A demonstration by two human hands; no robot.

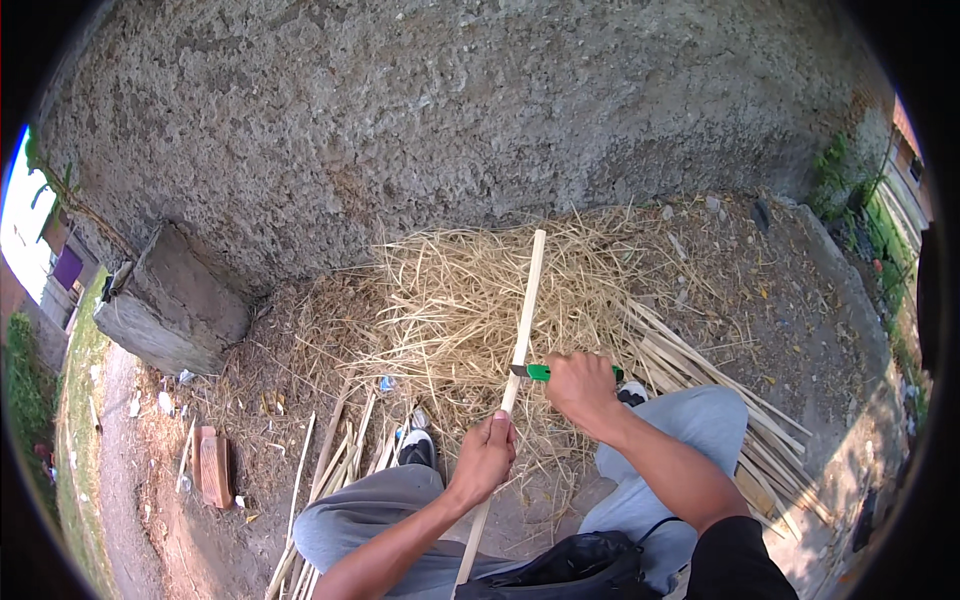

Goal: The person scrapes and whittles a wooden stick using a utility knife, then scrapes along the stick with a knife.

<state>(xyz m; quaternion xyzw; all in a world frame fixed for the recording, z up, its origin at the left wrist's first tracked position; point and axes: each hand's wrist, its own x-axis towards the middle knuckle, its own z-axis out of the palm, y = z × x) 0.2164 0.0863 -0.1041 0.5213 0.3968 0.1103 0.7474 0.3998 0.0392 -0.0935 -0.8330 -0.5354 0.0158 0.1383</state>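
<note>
A long pale strip of split bamboo or wood (530, 290) runs from my lap up and away, over the straw-coloured shavings. My left hand (484, 455) is closed round its lower middle. Just above that, my right hand (582, 388) grips a green-handled utility knife (539, 372). The dark blade of the knife lies across the strip, touching it a short way above my left hand. The knife's handle is mostly hidden inside my right fist.
A heap of curled shavings (450, 300) lies before me against a rough grey wall (480, 110). Bundles of strips lie by my right knee (760, 440) and left knee (340, 460). A reddish brick (213, 468) and a concrete block (175, 305) sit at left.
</note>
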